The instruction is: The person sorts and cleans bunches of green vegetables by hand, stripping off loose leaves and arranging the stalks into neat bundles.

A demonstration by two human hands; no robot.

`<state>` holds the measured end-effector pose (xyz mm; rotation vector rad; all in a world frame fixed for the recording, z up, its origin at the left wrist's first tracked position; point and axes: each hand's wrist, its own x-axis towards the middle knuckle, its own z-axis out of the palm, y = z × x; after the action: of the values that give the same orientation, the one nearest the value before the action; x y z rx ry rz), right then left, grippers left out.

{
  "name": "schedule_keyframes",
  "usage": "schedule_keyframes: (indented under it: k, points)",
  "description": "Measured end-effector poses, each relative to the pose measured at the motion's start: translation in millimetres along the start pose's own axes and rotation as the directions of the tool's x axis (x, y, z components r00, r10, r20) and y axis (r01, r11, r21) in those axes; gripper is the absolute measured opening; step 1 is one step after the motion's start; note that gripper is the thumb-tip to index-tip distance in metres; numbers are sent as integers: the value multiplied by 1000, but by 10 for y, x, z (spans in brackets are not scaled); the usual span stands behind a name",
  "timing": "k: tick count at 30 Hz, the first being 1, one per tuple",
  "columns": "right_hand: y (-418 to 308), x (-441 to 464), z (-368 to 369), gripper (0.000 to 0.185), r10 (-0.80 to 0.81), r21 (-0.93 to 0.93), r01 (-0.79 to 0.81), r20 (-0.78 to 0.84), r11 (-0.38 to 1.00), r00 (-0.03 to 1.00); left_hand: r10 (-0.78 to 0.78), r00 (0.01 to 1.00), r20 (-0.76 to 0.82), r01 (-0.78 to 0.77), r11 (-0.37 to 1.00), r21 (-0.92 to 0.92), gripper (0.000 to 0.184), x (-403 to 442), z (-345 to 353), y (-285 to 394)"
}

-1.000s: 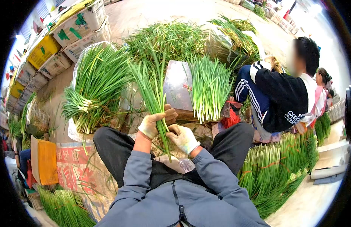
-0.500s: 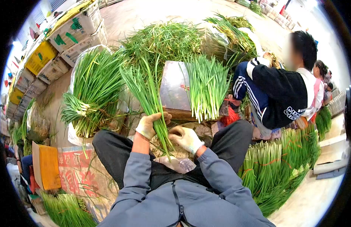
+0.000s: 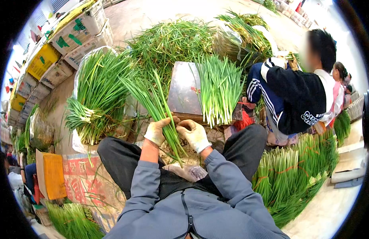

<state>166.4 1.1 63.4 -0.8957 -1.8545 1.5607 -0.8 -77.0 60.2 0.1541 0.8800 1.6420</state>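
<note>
My left hand (image 3: 156, 132), in a pale glove bared at the fingers, is closed around a small bunch of garlic chives (image 3: 149, 102). Their green leaves fan up and left, while the stem ends point down towards my lap. Close beside the stems, my right hand (image 3: 195, 136) has its gloved fingers curled together; whatever is between them is hidden. Past my hands stands a low block with a metal top (image 3: 183, 88). A neat sheaf of trimmed chives (image 3: 219, 93) lies on its right part, white ends towards me, near a red tie (image 3: 195, 89).
A large chive heap (image 3: 101, 89) rises at left, with a loose leafy pile (image 3: 168, 44) behind the block. Tied bundles (image 3: 286, 171) stand at right, near a seated person (image 3: 298, 95). Stacked crates (image 3: 79, 30) line the far left; an orange box (image 3: 52, 175) sits lower left.
My right hand has risen slightly, its fingers more bent beside the stems. The held bunch has tilted a little further left at its leaf tips. My left hand keeps its grip.
</note>
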Motion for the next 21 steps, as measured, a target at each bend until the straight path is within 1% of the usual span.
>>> schedule_keyframes:
  k: [1, 2, 4, 6, 8, 9, 10, 12, 13, 14, 16, 19, 21]
  points:
    - [5, 23, 32, 19, -16, -10, 16, -33, 1000, 999, -30, 999, -45, 33, 997, 70, 35, 9, 20, -5]
    - [25, 57, 29, 19, -14, -7, 14, -36, 1000, 999, -33, 998, -45, 36, 997, 74, 35, 25, 15, -30]
    - [61, 139, 43, 17, 45, -16, -45, 3, 999, 999, 9, 996, -84, 3, 989, 150, 33, 42, -11, -77]
    - [47, 151, 17, 18, 71, 94, -72, 10, 993, 997, 12, 997, -73, -2, 991, 132, 31, 16, 41, -34]
    - [33, 123, -63, 20, 155, 180, -160, 40, 971, 987, -12, 994, -113, 29, 989, 148, 30, 30, 52, -17]
    - [95, 138, -78, 22, 172, 213, -178, 47, 961, 984, 1, 997, -79, 8, 993, 119, 30, 43, 16, -20]
    - [117, 157, -67, 22, 174, 212, -180, 48, 961, 984, 0, 997, -80, 9, 993, 118, 30, 54, 7, -23]
    - [94, 181, -15, 27, 11, -5, -11, 5, 1000, 1000, 14, 995, -99, -1, 991, 135, 30, 72, 17, -46]
    - [81, 191, 4, 24, 11, -86, -13, -15, 996, 1000, 8, 995, -97, 6, 990, 141, 30, 86, 30, -60]
    - [98, 204, -3, 24, 15, -80, -17, -22, 997, 1000, 15, 996, -91, -2, 990, 142, 30, 88, 50, -72]
    - [137, 230, 4, 22, 154, 112, -156, 23, 981, 988, 20, 996, -91, -6, 989, 147, 31, 91, 66, -81]
    - [113, 202, -49, 17, 87, 82, -88, 10, 993, 996, 8, 995, -102, 9, 985, 173, 32, 109, 47, -116]
    - [96, 192, -91, 16, 67, 83, -67, -5, 994, 998, 10, 991, -134, 3, 996, 93, 30, 172, 38, -158]
